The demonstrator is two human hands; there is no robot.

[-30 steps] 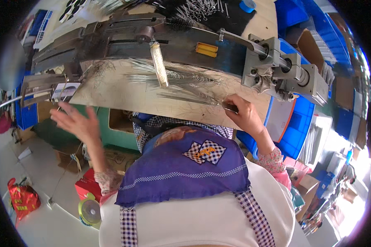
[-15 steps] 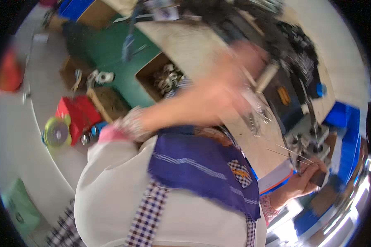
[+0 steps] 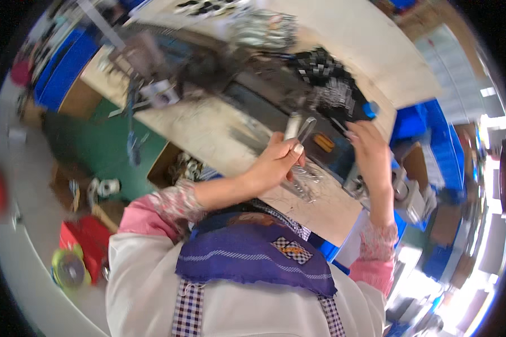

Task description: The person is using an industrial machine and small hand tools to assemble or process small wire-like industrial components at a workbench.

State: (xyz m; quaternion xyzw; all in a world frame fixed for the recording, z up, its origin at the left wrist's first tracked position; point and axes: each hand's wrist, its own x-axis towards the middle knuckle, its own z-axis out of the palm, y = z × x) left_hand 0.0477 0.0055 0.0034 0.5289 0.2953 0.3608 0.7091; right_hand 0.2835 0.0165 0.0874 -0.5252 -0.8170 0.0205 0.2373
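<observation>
My left hand [image 3: 275, 160] is closed, fingers and thumb together, over the pale worktop near the front of a dark flat block. A bent metal wire loop [image 3: 307, 129] rises from its fingertips, beside a short pale rod [image 3: 292, 126]. More thin bent wires [image 3: 306, 185] show just below these fingers, slightly blurred. My right hand [image 3: 371, 149] reaches over the right end of the dark block [image 3: 264, 101], its fingers pinched together. A thin light-coloured piece [image 3: 339, 124] shows at its fingertips, too small to name. An orange-yellow piece [image 3: 323, 142] lies on the block between both hands.
A heap of black parts [image 3: 329, 70] lies behind the block, with a blue cap [image 3: 371, 109] beside it. Blue bins [image 3: 419, 126] stand at right. A cardboard box of parts [image 3: 163, 165] is at left by the worktop edge. A red box [image 3: 87, 241] sits lower left.
The view has turned. My left hand, blurred before over the worktop, now holds bent wire. My right hand has moved from the far right, where it held long thin wires, up to the block.
</observation>
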